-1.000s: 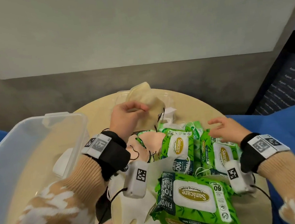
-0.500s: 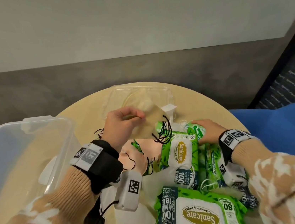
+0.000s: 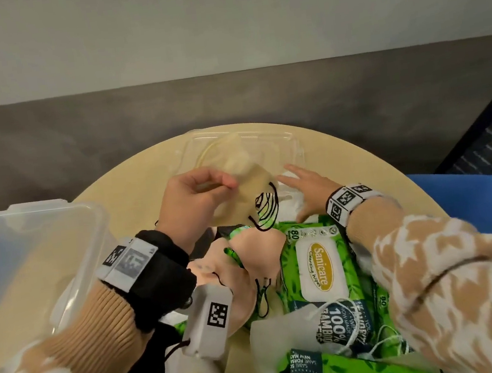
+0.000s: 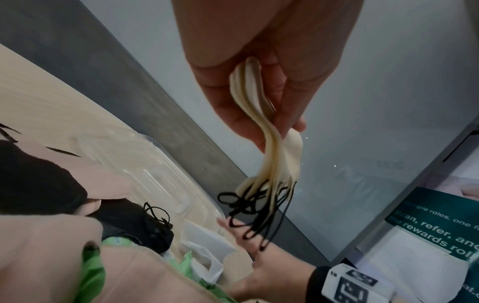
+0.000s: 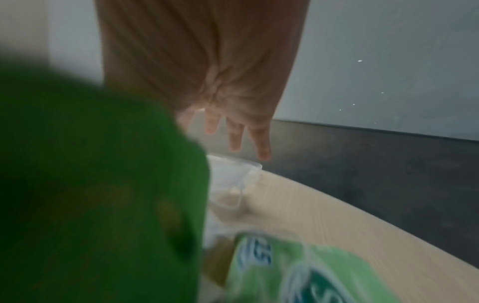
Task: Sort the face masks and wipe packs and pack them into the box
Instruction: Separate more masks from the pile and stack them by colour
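The left hand pinches a thin stack of beige masks above the tabletop, black ear loops dangling. The right hand, fingers spread and holding nothing, reaches toward a white mask near the clear lid. The box waits at left; wipe packs crowd the middle. Loose loops could snag on the pile, or the lightly pinched stack could fan apart and slip.

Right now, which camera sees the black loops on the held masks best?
The left wrist view: the black loops hang in the open below the left hand. The head view shows them smaller. The right wrist view misses them.
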Action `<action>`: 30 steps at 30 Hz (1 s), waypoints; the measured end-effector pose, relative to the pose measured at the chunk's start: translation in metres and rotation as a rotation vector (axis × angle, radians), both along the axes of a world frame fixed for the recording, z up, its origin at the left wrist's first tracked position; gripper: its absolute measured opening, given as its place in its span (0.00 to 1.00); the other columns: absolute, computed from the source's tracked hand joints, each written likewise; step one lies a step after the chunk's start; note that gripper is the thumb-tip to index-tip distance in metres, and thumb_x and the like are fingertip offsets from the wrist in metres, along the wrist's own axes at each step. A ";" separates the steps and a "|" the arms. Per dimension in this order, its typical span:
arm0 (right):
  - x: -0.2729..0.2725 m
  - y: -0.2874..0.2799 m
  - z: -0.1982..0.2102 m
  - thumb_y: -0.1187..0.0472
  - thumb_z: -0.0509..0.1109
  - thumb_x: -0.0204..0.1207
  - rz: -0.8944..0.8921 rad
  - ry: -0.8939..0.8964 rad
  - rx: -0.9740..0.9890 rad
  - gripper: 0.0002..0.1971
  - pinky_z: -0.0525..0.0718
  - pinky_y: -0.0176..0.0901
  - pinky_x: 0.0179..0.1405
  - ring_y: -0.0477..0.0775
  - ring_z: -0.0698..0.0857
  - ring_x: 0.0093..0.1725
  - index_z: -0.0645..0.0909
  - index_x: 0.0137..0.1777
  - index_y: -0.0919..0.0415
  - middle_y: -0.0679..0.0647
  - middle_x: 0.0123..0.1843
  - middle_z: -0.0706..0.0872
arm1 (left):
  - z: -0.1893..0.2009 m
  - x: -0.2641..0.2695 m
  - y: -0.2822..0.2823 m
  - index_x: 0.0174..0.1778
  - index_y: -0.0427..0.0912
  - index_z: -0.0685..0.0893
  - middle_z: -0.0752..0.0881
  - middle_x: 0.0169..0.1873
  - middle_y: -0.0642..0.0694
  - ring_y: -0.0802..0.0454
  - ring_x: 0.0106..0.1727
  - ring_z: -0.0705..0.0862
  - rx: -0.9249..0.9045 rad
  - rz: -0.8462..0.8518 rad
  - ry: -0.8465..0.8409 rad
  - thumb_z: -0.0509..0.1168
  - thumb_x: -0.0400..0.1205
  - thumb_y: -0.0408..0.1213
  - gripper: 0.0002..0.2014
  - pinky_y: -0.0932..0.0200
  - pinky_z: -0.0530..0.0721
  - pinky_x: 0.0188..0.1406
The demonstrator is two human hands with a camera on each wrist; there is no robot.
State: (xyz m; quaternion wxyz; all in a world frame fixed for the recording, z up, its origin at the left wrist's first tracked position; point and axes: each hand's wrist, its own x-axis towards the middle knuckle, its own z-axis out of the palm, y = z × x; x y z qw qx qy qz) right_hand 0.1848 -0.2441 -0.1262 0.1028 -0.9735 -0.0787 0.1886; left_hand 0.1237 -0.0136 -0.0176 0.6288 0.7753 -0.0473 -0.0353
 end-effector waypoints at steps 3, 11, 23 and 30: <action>-0.005 -0.004 -0.019 0.58 0.76 0.73 -0.027 0.162 0.017 0.49 0.56 0.44 0.80 0.56 0.49 0.85 0.44 0.84 0.49 0.55 0.86 0.40 | -0.003 0.004 0.002 0.37 0.35 0.86 0.86 0.34 0.46 0.65 0.33 0.83 0.009 0.006 0.011 0.69 0.75 0.22 0.05 0.73 0.82 0.38; -0.009 0.003 -0.017 0.63 0.75 0.73 -0.128 0.057 0.072 0.31 0.71 0.44 0.68 0.60 0.74 0.71 0.72 0.76 0.53 0.59 0.71 0.73 | -0.005 0.002 0.000 0.35 0.37 0.86 0.86 0.32 0.49 0.67 0.32 0.82 0.028 0.017 0.016 0.69 0.75 0.23 0.06 0.74 0.81 0.36; -0.053 -0.008 0.042 0.68 0.61 0.78 -0.558 -0.424 0.527 0.11 0.68 0.36 0.27 0.52 0.72 0.31 0.75 0.33 0.63 0.54 0.32 0.74 | 0.011 -0.015 0.015 0.35 0.41 0.86 0.87 0.28 0.57 0.66 0.34 0.83 -0.006 0.044 -0.032 0.70 0.75 0.25 0.07 0.73 0.81 0.40; -0.102 -0.014 0.088 0.65 0.65 0.76 -0.774 -0.443 0.851 0.19 0.62 0.45 0.29 0.51 0.63 0.29 0.64 0.25 0.57 0.52 0.26 0.65 | 0.019 -0.045 0.010 0.36 0.44 0.88 0.89 0.33 0.58 0.66 0.37 0.84 0.011 -0.008 0.017 0.69 0.77 0.25 0.09 0.73 0.79 0.42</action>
